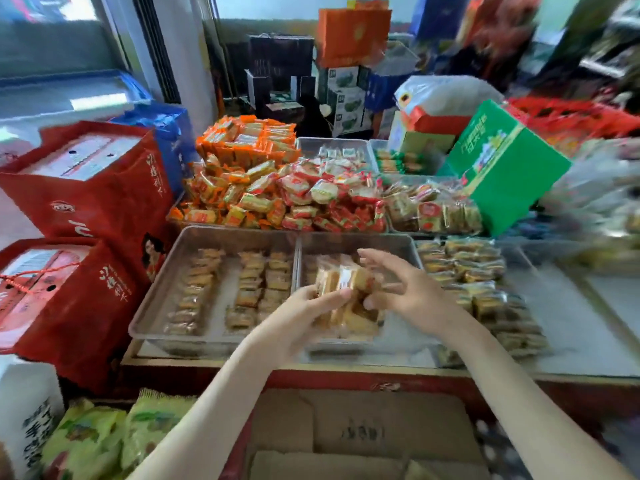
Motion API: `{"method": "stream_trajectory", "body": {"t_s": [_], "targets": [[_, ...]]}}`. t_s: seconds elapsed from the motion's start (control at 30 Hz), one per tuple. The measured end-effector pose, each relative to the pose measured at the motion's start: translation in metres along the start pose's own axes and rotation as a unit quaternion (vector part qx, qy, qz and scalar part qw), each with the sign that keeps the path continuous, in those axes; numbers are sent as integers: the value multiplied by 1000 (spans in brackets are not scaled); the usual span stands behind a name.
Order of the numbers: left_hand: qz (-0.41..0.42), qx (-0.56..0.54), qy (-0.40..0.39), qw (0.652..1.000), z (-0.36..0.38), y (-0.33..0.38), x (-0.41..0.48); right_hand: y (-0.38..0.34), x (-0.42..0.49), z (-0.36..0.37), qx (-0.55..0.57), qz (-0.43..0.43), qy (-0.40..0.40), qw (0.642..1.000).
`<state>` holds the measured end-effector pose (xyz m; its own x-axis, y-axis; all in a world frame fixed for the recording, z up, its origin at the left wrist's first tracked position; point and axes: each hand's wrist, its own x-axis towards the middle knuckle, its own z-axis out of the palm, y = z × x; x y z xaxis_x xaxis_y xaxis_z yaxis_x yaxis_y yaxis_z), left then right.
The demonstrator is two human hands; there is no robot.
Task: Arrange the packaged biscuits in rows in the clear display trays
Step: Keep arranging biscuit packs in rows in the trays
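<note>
Two clear display trays stand side by side on the counter. The left tray [156,299] holds clear-wrapped brown biscuits laid in three rows. Over the right tray [398,244], my left hand [304,317] grips a bundle of wrapped biscuits [343,282] from the left and below. My right hand [412,289] is at the bundle's right side, thumb and lower fingers touching the packets, upper fingers spread straight. More packets [356,320] lie in the tray beneath the bundle. The view is blurred.
Behind the trays lie heaps of orange [235,199] and red [329,199] wrapped snacks. Another tray of biscuits [485,282] sits to the right. Red gift bags [86,202] stand left, a green box [502,171] back right. A cardboard box [363,434] is below the counter.
</note>
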<state>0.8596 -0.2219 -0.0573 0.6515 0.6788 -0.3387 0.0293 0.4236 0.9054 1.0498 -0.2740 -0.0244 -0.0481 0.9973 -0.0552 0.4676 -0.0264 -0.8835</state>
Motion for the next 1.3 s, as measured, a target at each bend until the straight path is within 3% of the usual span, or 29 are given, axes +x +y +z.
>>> {"method": "stream_trajectory", "body": {"t_s": [0.1,0.3,0.43,0.6,0.83,0.97,1.17,1.3], "targets": [[-34,-10,8,999,28,-14,4,24,-27,-9,-22,40,5,999],[-46,146,46,987,67,-25,12,40,-59,-21,-40,62,97,993],[-11,232,43,972,80,-27,14,41,-73,-29,-89,33,117,989],[57,317,60,945,87,-29,10,38,-82,-43,-61,9,83,995],[107,373,36,921,80,-32,-6,30,-78,-39,-72,-20,97,993],[101,360,28,927,74,-33,-13,23,-72,-27,-80,-47,141,986],[77,358,43,929,63,-28,-15,22,-62,-19,-7,-24,146,989],[26,154,108,982,59,-36,-12,29,-56,-17,39,-3,190,981]]}}
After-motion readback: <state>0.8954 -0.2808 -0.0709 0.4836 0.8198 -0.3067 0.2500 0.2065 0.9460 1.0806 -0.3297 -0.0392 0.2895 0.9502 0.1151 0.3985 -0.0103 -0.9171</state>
